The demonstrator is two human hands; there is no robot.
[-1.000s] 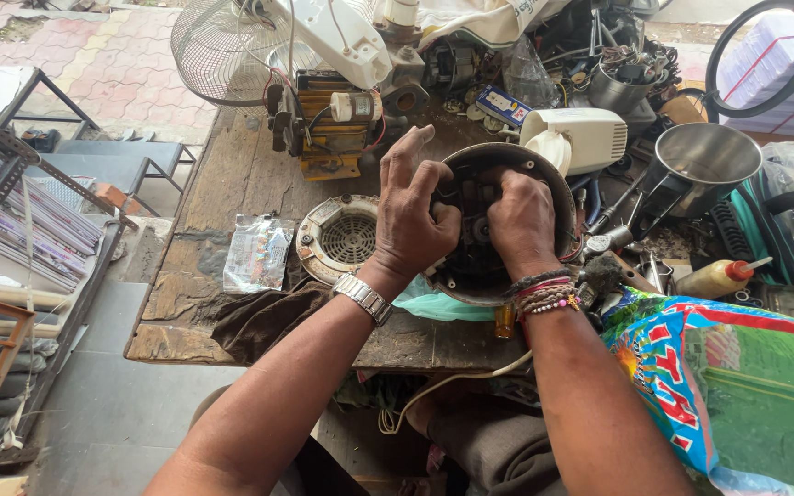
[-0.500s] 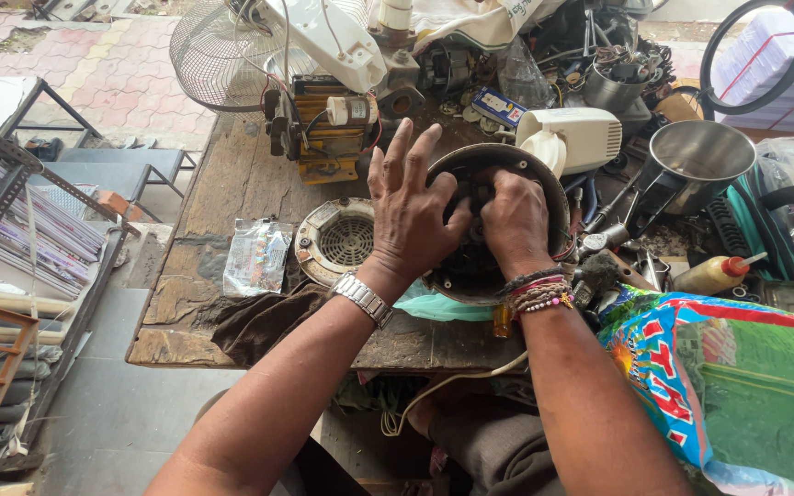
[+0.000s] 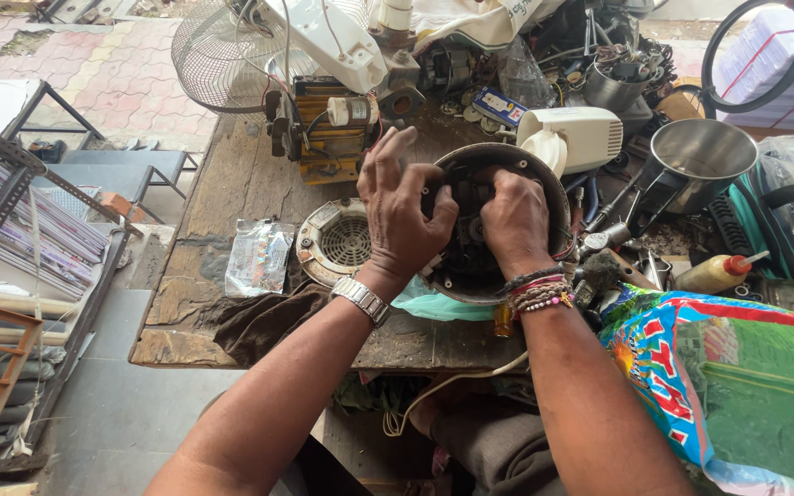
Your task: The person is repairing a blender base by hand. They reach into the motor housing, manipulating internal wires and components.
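Head view: the round, dark appliance base (image 3: 498,220) lies tipped toward the person at the front middle of the wooden workbench (image 3: 232,193), its open underside up, showing dark fittings inside a metal rim. Both hands are in it. The left hand (image 3: 402,207) now has its fingers curled down over the near left rim and into the hollow, thumb pressing toward the centre; half a second ago those same fingers stood fanned out and lifted above the base, so the hand has closed down onto the part. The right hand (image 3: 515,220) is bunched into a loose fist, knuckles up, pressing or gripping something inside the base (what exactly sits under the fingertips I cannot tell). Compared with the earlier frames it has hardly shifted. To my eye this reads as the left hand taking a fresh hold to steady or turn the base while the right works the fitting within.

Just left of the base lies a round cream vent grille (image 3: 337,241), touching a brown rag (image 3: 264,321). Further left, a small clear packet (image 3: 257,257). Behind stands a yellow motor unit (image 3: 323,129), and to the right a white housing (image 3: 572,138), a steel pot (image 3: 696,156) and a squeeze bottle (image 3: 719,273).
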